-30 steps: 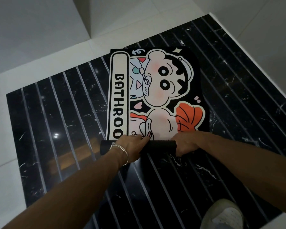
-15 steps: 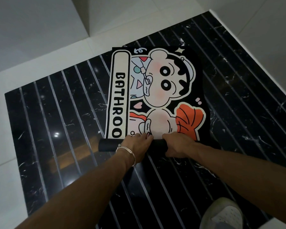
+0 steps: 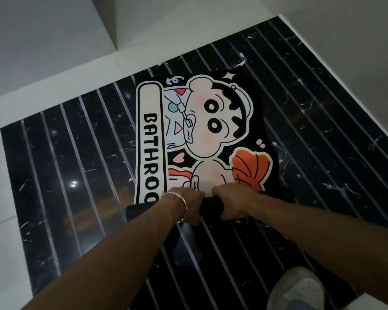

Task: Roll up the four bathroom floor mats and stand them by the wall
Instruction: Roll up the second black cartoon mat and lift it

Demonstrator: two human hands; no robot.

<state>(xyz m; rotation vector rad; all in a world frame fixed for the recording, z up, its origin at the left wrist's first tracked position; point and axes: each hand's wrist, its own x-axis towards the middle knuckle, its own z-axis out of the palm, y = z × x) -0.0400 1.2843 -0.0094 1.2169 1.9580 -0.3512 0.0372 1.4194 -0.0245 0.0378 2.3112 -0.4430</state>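
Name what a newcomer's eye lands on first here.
The bright cartoon mat, lettered BATHROO, lies at the centre of the black striped floor. At its near edge, the left hand and right hand grip its dark rolled-up start side by side. A silver bracelet rings the left wrist.

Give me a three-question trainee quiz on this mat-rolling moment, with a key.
1. True or false: the mat is rolled up completely.
2. Which wrist wears the bracelet? A. left B. right C. neither
3. Fill in: the left hand and right hand both grip the roll at the mat's ___ end (near or far from the person).

Key: 1 false, since most of the mat lies flat on the floor; 2 A; 3 near.
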